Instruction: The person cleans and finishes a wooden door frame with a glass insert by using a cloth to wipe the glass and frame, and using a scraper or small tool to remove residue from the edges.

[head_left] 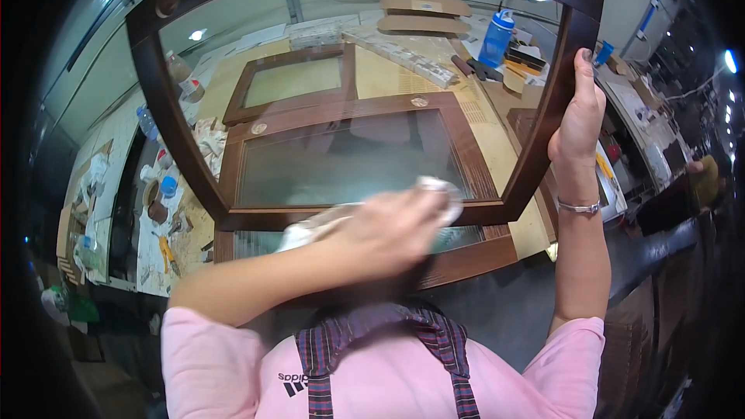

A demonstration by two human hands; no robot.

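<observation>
A dark brown wooden frame with a clear glass pane [143, 70] is held up before me, tilted, with round carved rosettes at its upper corners. My right hand [580, 112] grips its right side, with a bracelet at the wrist. Blurred by motion, my left hand [388, 229] is shut on a white cloth [444, 188] at the frame's lower edge; whether the cloth touches the glass I cannot tell. Through the pane shows a reddish-brown glazed door [458, 136] on the table, and a smaller glazed door [349, 81] lies beyond it.
A blue water bottle [497, 39] stands at the far right of the table. Near it are a drill [485, 70] and a cardboard box [425, 8]. To the left are a clear plastic bottle [184, 74], a brown cup [157, 210] and yellow-handled pliers [168, 253].
</observation>
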